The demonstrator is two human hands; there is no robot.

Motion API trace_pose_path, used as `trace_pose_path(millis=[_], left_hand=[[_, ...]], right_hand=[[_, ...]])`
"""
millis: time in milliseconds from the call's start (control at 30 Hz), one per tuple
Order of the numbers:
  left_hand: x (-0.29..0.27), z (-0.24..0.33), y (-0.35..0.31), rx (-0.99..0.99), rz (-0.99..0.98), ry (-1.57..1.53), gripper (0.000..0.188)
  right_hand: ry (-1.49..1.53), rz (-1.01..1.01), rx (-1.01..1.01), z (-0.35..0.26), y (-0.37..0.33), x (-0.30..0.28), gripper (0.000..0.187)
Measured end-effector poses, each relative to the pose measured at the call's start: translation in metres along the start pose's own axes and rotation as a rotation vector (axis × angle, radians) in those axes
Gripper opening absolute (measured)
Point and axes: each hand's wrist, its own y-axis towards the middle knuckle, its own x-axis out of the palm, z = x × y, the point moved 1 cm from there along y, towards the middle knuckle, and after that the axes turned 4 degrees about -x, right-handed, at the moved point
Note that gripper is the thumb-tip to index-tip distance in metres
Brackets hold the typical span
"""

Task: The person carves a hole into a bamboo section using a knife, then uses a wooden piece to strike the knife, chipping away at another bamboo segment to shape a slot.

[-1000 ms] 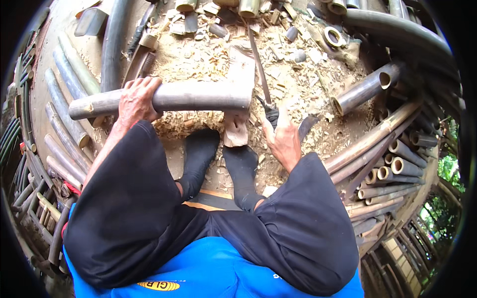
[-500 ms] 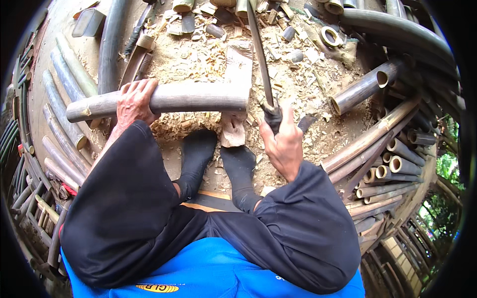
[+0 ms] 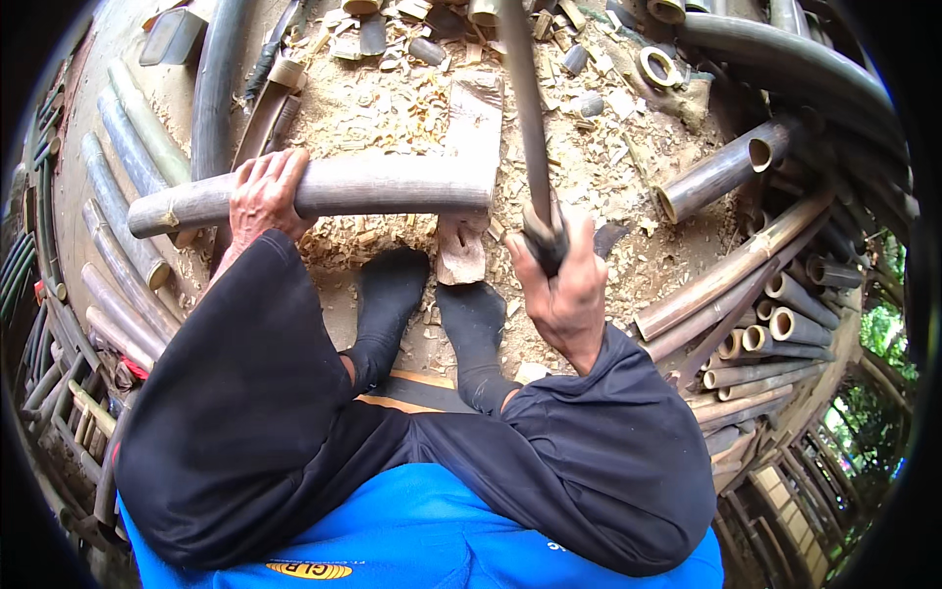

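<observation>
A thick grey bamboo piece (image 3: 392,187) lies crosswise in front of me, its right end resting on a pale wooden block (image 3: 475,118). My left hand (image 3: 268,193) is wrapped over the bamboo left of its middle. In my right hand (image 3: 561,294) is the dark handle of a machete (image 3: 527,108), closed tightly in the fingers. Its long blade points away from me, slightly blurred, to the right of the bamboo's end and apart from it. The far end of the blade runs out at the top of the view.
Wood shavings (image 3: 388,118) and cut chips cover the ground. Split bamboo strips (image 3: 128,187) lie at the left. Stacked bamboo tubes (image 3: 785,339) and a large dark bamboo pole (image 3: 785,54) crowd the right. My feet (image 3: 471,329) are beside the block.
The machete and my right hand have shifted slightly, with the blade now looking broader and blurred. My left hand and the bamboo stay nearly in place.
</observation>
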Motion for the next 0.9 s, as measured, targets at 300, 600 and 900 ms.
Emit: trace_pose_path(millis=[300,600,900], left_hand=[[0.008,-0.006,-0.006,0.03,0.057,0.009,0.082],[0.016,-0.005,-0.009,0.058,0.186,0.045,0.082],[-0.025,-0.015,0.027,0.015,-0.425,-0.034,0.074]], right_hand=[[-0.157,-0.274,0.366,0.058,-0.012,0.017,0.038],[-0.33,-0.36,0.414,0.086,-0.013,0.037,0.038],[-0.116,-0.042,0.055,0.035,-0.015,-0.004,0.049]])
